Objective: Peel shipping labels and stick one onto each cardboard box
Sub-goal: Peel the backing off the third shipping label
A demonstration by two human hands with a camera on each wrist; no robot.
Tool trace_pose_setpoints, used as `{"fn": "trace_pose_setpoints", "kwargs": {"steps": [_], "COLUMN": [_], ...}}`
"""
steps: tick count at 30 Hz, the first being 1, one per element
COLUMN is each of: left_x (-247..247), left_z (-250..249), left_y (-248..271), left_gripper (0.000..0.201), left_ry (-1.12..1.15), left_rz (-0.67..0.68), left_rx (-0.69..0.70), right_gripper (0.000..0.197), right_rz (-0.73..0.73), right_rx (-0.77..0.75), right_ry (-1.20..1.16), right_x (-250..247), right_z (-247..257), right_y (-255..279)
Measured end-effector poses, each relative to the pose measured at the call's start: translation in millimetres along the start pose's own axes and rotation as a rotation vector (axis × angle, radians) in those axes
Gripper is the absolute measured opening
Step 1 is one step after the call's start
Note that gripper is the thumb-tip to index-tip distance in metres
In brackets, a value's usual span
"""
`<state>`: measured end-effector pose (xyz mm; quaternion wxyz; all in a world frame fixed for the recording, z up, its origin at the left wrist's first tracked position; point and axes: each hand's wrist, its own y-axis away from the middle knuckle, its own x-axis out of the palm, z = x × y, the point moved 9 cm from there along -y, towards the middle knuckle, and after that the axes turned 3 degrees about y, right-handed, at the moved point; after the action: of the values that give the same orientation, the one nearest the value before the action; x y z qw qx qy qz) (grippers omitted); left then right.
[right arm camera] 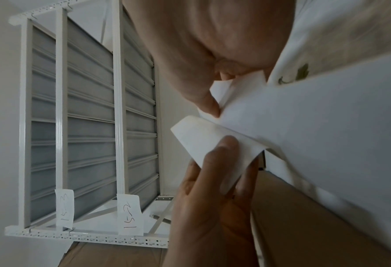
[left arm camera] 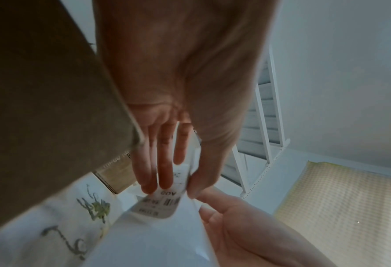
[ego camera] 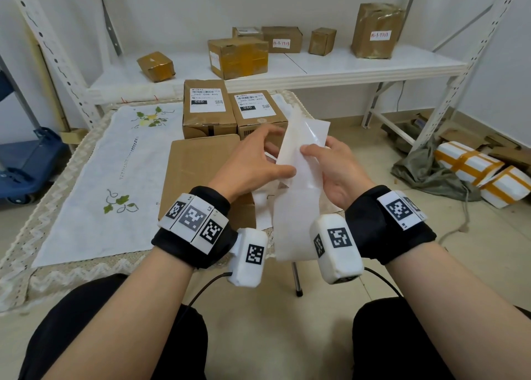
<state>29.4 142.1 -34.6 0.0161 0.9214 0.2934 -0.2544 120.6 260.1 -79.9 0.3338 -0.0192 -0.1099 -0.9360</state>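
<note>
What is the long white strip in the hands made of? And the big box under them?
The strip looks like thin glossy paper, likely label backing: it curls, shines and lets light through. The left hand and right hand pinch it. The big box looks like plain matte brown cardboard, with a folded flap edge.

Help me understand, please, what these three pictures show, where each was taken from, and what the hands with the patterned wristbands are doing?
No machine here: a person wears cameras on the head and on both wrists. The big picture is the head view; the other two look along each hand. The left hand pinches a printed shipping label, peeling it from the white backing strip that the right hand holds. On the cloth-covered table stand two labelled boxes and a plain box, still unlabelled.
</note>
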Motion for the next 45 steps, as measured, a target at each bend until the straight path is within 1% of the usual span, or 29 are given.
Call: {"fn": "trace_pose_setpoints", "kwargs": {"steps": [1,2,4,6,8,10,17,26,31,36,40,43,45], "left_x": [-0.9,-1.8,-5.4,-10.2,-15.1,-19.9,-24.6,-25.5,-27.3,-26.7,-27.6,-28.8,-29.3], "left_z": [0.8,1.2,1.7,2.3,3.2,4.2,1.2,-1.5,-3.7,-6.2,-8.1,-7.3,-7.6], "left_y": [-0.8,-1.2,-2.3,-2.8,-3.8,-4.9,-4.4,-0.4,0.5,1.7,1.5,1.8,2.8], "left_gripper": [0.059,0.047,0.038,0.037,0.037,0.035,0.027,0.017,0.018,0.022,0.016,0.005,0.005], "left_ry": [-0.006,-0.008,0.016,0.073,0.097,0.088,0.005,0.107,0.088,0.067,0.052,0.062,0.069], "left_rz": [-0.010,-0.025,-0.082,-0.138,-0.180,-0.215,-0.256,-0.282,-0.294,-0.289,-0.288,-0.285,-0.285], "left_rx": [0.000,0.004,0.021,0.033,0.040,0.047,0.084,0.070,0.109,0.126,0.126,0.117,0.113], "right_gripper": [0.036,0.036,0.041,0.048,0.047,0.044,0.035,0.029,0.026,0.035,0.044,0.044,0.038], "right_rz": [-0.001,0.005,0.060,0.137,0.197,0.228,0.168,0.137,0.151,0.230,0.234,0.215,0.203], "right_rx": [-0.007,-0.010,0.004,0.020,0.026,0.020,0.008,0.010,-0.006,0.000,-0.008,-0.006,-0.004], "right_ry": [-0.010,-0.016,0.002,0.048,0.065,0.077,0.144,0.187,0.223,0.192,0.169,0.168,0.181], "right_x": [-0.5,-0.3,4.7,12.5,18.3,21.6,15.4,11.5,11.7,17.2,16.3,14.7,13.7], "right_z": [0.8,1.2,1.2,-0.8,-3.1,-4.9,-0.8,0.0,0.0,-1.4,-1.3,0.1,0.9], "right_y": [-0.1,-0.3,1.2,2.6,3.5,4.1,5.9,5.0,2.2,5.0,5.3,6.0,6.7]}}
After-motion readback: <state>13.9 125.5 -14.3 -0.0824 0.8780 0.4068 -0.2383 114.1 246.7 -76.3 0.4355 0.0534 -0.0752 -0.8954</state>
